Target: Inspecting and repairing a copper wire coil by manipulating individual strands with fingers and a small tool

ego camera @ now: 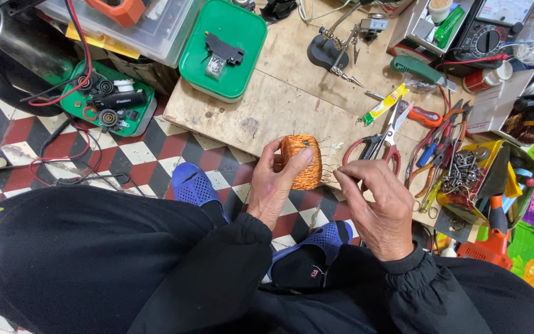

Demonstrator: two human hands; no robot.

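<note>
At the wooden board's near edge, the left hand gripped the copper coil while the right hand pinched its fine lead wires; gentle, steady tension seemed wise.

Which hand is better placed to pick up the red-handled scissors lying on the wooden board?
Right, probably. The right hand sits just below the red-handled scissors, pinching only thin wire leads, while the left hand grips the orange copper wire coil farther from them.
</note>
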